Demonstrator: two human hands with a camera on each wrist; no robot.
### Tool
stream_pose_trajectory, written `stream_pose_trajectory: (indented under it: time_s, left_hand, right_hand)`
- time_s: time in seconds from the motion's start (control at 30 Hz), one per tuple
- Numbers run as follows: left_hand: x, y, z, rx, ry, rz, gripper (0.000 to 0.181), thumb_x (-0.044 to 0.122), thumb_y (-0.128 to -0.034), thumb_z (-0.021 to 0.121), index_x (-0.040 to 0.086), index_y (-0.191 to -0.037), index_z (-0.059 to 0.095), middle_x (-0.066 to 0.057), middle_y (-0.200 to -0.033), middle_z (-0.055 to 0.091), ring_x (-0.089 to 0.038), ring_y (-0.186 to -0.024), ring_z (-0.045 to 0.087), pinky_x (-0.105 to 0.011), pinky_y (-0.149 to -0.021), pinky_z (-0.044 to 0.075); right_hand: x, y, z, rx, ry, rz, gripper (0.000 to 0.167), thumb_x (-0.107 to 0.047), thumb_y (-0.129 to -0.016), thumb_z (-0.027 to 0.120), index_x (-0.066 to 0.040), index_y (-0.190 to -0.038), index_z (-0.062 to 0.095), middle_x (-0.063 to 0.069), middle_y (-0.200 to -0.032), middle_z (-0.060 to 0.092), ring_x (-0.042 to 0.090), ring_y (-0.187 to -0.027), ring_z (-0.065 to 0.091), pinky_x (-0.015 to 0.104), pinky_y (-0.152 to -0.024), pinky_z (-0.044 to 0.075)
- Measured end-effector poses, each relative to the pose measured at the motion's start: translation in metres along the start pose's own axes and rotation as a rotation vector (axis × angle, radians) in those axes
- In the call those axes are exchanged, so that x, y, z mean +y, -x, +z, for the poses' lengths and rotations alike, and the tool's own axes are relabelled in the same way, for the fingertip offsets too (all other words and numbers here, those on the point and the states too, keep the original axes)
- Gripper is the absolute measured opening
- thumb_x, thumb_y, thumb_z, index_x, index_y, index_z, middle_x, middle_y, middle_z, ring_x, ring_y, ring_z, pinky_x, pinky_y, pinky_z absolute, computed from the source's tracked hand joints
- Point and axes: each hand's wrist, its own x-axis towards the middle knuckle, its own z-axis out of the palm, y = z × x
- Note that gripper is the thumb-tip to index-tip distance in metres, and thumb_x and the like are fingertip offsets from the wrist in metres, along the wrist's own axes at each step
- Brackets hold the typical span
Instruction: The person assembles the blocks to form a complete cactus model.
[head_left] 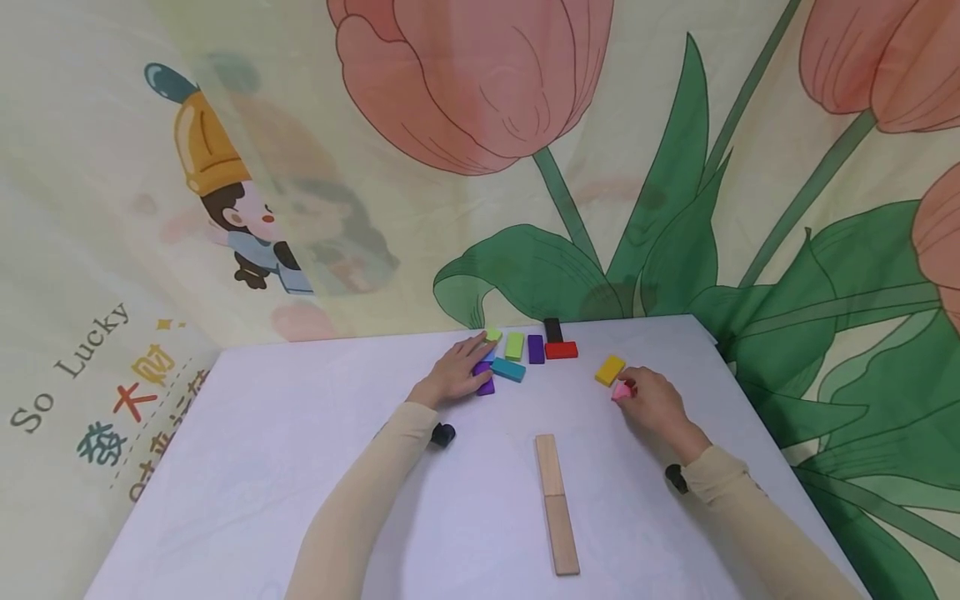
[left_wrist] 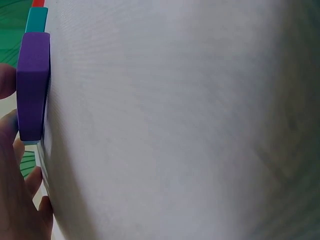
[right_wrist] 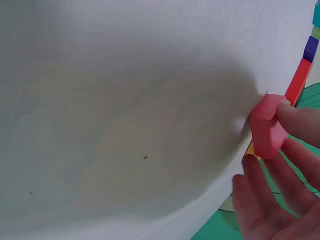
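Easy pinch, just don't let it swivel

So the pink rectangular block (right_wrist: 265, 127) — painted wood, I'd guess — should be light, stiff and pretty hard to break. The smooth sides might let it slip or twist a bit, so I'd take hold near the middle, thumb on one side and fingertips on the opposite one. That's roughly what the right hand (head_left: 656, 404) is doing: thumb and fingers pinch it, block tilted. Can't tell whether it touches the white tabletop (head_left: 262, 483).

As for where it is, make the block your clock centre in the head view. A yellow rectangular block (head_left: 610, 369) sits just beside it at eleven, two plain wooden rectangular blocks (head_left: 562, 537) lie end to end at seven, and the left hand (head_left: 455, 371) is well apart at nine, fingers fairly straight and spread, thumb touching a purple rectangular block (left_wrist: 34, 90).

Looks-wise: solid pink, flat faces, no markings I can see, corners slightly softened, one face reading lighter than its neighbour.
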Motion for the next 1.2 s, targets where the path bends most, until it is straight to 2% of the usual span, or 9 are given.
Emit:
stream_pose_trajectory:
  time_s: [0.13,0.23,0.4,0.57,0.83,0.97,1.2]
  left_hand:
    - [0.001,0.000,-0.001,0.003,0.000,-0.004,0.066,0.044,-0.0969,0.037,0.020,-0.156,0.022,-0.007,-0.165,0.012,-0.036,-0.149,0.020,-0.048,-0.121,0.021]
    - [0.001,0.000,-0.001,-0.010,-0.003,-0.008,0.066,0.045,-0.0969,0.037,0.021,-0.156,0.020,-0.006,-0.165,0.010,-0.036,-0.149,0.019,-0.048,-0.121,0.020]
    - [0.001,0.001,-0.001,-0.017,0.002,-0.018,0.066,0.046,-0.0967,0.037,0.022,-0.156,0.020,-0.005,-0.165,0.010,-0.036,-0.150,0.018,-0.049,-0.121,0.020]
    - [0.001,0.001,-0.002,-0.007,0.001,-0.015,0.066,0.046,-0.0968,0.037,0.021,-0.156,0.020,-0.006,-0.165,0.010,-0.036,-0.150,0.019,-0.048,-0.121,0.019]
    - [0.001,0.001,0.001,0.009,0.012,0.005,0.066,0.044,-0.0961,0.039,0.018,-0.155,0.024,-0.009,-0.164,0.014,-0.037,-0.149,0.021,-0.049,-0.121,0.020]
    - [0.002,0.000,0.000,0.018,0.016,0.015,0.066,0.043,-0.0961,0.039,0.017,-0.155,0.025,-0.009,-0.164,0.015,-0.038,-0.148,0.021,-0.050,-0.121,0.021]
    - [0.001,0.000,-0.001,0.015,0.007,0.002,0.066,0.044,-0.0960,0.038,0.019,-0.155,0.024,-0.008,-0.164,0.014,-0.037,-0.149,0.021,-0.049,-0.121,0.020]
  right_hand:
    - [-0.004,-0.001,0.000,0.048,-0.043,-0.040,0.025,-0.001,-0.083,0.068,0.006,-0.107,0.066,0.021,-0.097,0.063,0.031,-0.087,0.060,0.044,-0.077,0.056]
    - [-0.009,-0.002,0.001,0.048,-0.086,-0.074,0.017,0.002,-0.083,0.066,0.006,-0.099,0.068,0.021,-0.096,0.064,0.031,-0.086,0.062,0.044,-0.077,0.057]
    - [-0.028,-0.006,0.009,-0.033,-0.193,-0.130,0.014,0.000,-0.085,0.068,0.004,-0.097,0.071,0.017,-0.097,0.067,0.027,-0.086,0.064,0.038,-0.076,0.057]
    - [-0.051,-0.012,0.026,-0.111,-0.275,-0.174,0.013,-0.001,-0.085,0.069,-0.001,-0.097,0.073,0.013,-0.097,0.069,0.023,-0.090,0.063,0.037,-0.082,0.057]
    - [-0.072,-0.014,0.051,-0.198,-0.241,-0.146,0.015,-0.003,-0.088,0.068,-0.006,-0.101,0.074,0.006,-0.097,0.069,0.017,-0.090,0.059,0.035,-0.084,0.056]
    - [-0.075,-0.015,0.054,-0.213,-0.242,-0.130,0.016,-0.002,-0.088,0.067,-0.008,-0.101,0.074,0.005,-0.096,0.068,0.016,-0.090,0.057,0.035,-0.085,0.055]
    - [-0.073,-0.017,0.059,-0.238,-0.271,-0.158,0.016,-0.002,-0.089,0.065,-0.008,-0.102,0.073,0.004,-0.097,0.068,0.015,-0.088,0.056,0.032,-0.084,0.054]
